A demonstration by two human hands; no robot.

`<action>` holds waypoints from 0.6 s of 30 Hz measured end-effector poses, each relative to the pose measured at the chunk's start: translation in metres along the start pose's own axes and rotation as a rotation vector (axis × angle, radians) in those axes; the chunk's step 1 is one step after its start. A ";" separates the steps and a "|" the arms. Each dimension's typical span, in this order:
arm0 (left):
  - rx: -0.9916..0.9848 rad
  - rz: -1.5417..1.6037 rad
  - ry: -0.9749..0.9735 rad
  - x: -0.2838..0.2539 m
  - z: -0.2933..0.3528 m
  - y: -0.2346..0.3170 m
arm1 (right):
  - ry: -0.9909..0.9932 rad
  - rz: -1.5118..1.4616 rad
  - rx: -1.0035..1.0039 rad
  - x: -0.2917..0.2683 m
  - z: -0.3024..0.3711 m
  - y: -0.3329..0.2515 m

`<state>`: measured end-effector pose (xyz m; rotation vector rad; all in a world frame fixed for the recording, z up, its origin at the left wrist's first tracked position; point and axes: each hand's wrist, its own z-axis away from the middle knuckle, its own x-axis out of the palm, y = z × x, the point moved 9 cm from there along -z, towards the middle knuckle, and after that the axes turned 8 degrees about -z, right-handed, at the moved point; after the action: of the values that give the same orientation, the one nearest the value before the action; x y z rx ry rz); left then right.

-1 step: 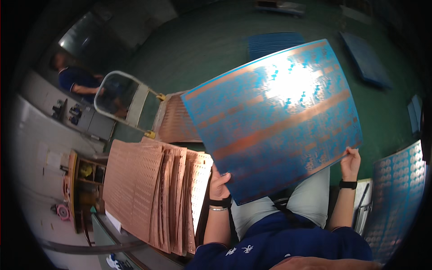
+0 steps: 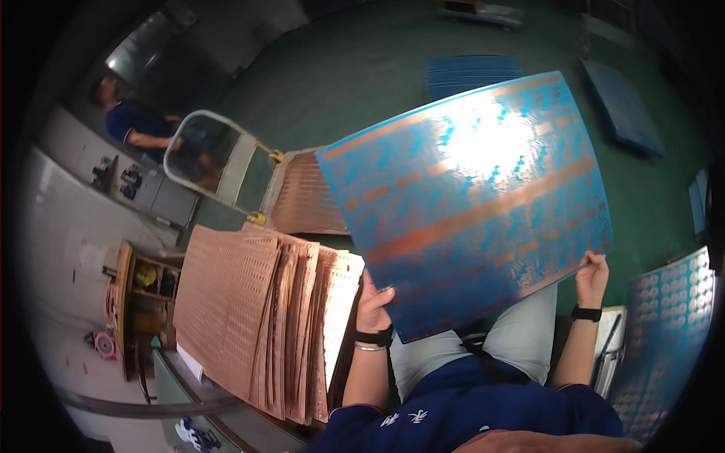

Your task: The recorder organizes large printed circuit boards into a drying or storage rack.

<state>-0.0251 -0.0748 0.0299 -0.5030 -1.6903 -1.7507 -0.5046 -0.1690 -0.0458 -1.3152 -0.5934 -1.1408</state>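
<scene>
Floor (image 2: pixel 355 83): green
Blue panel (image 2: pixel 468 204): copper-striped, tilted
Left hand (image 2: pixel 372 302), right hand (image 2: pixel 591 278): fingers clamped on panel's lower corners
Copper sheets (image 2: pixel 264 325): stacked upright, left

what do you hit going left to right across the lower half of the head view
small wooden shelf unit → stack of copper-coloured panels standing on edge → left hand at the lower left corner of the big blue and copper panel → right hand on its lower right edge → blue panel with round patterns
</scene>
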 end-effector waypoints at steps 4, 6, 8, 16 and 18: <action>-0.009 -0.030 0.019 -0.002 0.002 -0.001 | 0.063 0.011 0.062 -0.032 -0.021 0.004; -0.032 -0.042 -0.032 0.004 0.004 -0.002 | 0.075 0.024 0.106 -0.031 -0.023 0.010; -0.034 -0.032 -0.057 0.008 -0.002 -0.003 | 0.060 0.020 0.145 -0.045 -0.032 0.011; -0.036 0.020 -0.101 0.013 -0.009 -0.009 | -0.026 0.041 0.099 -0.042 -0.041 0.000; -0.003 0.041 0.001 0.006 -0.018 -0.006 | -0.114 0.042 0.099 -0.012 -0.038 0.003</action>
<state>-0.0305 -0.0934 0.0273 -0.5343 -1.6650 -1.7247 -0.5159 -0.2014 -0.0661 -1.3076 -0.6937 -0.9949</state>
